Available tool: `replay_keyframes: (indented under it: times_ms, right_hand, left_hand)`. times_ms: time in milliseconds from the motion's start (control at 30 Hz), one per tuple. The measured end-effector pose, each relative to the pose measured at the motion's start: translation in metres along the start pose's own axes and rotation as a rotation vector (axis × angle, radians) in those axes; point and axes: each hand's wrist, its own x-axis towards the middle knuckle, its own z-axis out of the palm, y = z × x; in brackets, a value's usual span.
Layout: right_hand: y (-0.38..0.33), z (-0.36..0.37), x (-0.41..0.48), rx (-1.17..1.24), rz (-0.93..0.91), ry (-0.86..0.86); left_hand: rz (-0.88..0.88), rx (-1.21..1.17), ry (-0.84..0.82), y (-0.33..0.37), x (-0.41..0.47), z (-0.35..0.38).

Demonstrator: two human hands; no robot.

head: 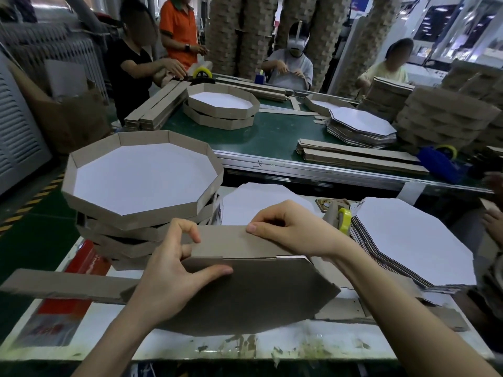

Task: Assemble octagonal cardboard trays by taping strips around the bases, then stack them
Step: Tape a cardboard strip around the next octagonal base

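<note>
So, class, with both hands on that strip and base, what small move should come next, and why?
Probably bend the strip round the next corner of the base: the left hand grips it there, the right hand pinches its top, and it lines only one edge.

So we've got one octagonal base [245,292], brown side up right in front of us, a brown strip [231,240] standing along its far edge and trailing off left, finished trays [141,180] stacked at left, flat white bases [413,240] piled at right.
</note>
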Motion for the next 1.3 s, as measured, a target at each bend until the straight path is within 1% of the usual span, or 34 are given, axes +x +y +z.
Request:
replay_keyframes:
  times_ms: [233,367,467,533,633,700,833,967,1033,1067,1100,1133,1167,1200,1233,1267,1300]
  right_hand:
    - [0.005,0.004,-0.008,0.031,0.022,0.02]
    - [0.003,0.004,-0.01,0.007,0.014,0.045]
    - [0.001,0.006,-0.009,-0.014,-0.011,0.058]
    - [0.001,0.006,-0.01,-0.035,-0.037,0.065]
    - [0.002,0.005,-0.015,-0.062,-0.041,0.09]
    - [0.005,0.002,-0.021,-0.053,-0.053,0.078]
    - [0.013,-0.005,-0.039,-0.058,-0.022,-0.031]
    - [0.016,0.006,-0.046,-0.054,-0.097,0.078]
    - [0.021,0.005,-0.045,0.054,-0.073,0.047]
    - [0.026,0.002,-0.044,0.159,-0.04,0.039]
    - [0.035,-0.001,-0.041,0.284,0.007,0.089]
    - [0.05,-0.006,-0.037,0.412,0.084,0.211]
    - [0.07,-0.011,-0.032,0.531,0.217,0.371]
    - [0.096,-0.018,-0.026,0.611,0.404,0.533]
    - [0.122,-0.024,-0.022,0.66,0.609,0.66]
    - [0.147,-0.029,-0.021,0.687,0.797,0.725]
    - [0.17,-0.032,-0.023,0.689,0.952,0.733]
  left_hand:
    - [0.032,0.08,0.072,-0.002,-0.001,0.008]
    - [0.281,0.437,0.172,-0.001,0.002,0.015]
    - [0.49,0.567,0.135,0.005,0.009,0.019]
    - [0.558,0.601,0.071,0.009,0.014,0.023]
    - [0.538,0.547,0.037,0.012,0.016,0.025]
    - [0.516,0.495,0.029,0.011,0.016,0.024]
    - [0.512,0.448,0.019,0.009,0.017,0.022]
    - [0.519,0.447,0.003,0.012,0.016,0.025]
    - [0.516,0.444,-0.012,0.013,0.018,0.025]
    - [0.513,0.438,-0.021,0.013,0.019,0.024]
    - [0.508,0.43,-0.032,0.013,0.02,0.023]
    - [0.505,0.424,-0.043,0.013,0.021,0.022]
    - [0.503,0.419,-0.054,0.013,0.022,0.021]
    - [0.504,0.416,-0.062,0.013,0.022,0.021]
    - [0.508,0.417,-0.067,0.014,0.023,0.021]
    - [0.514,0.42,-0.072,0.015,0.023,0.021]
    - [0.517,0.419,-0.078,0.015,0.023,0.021]
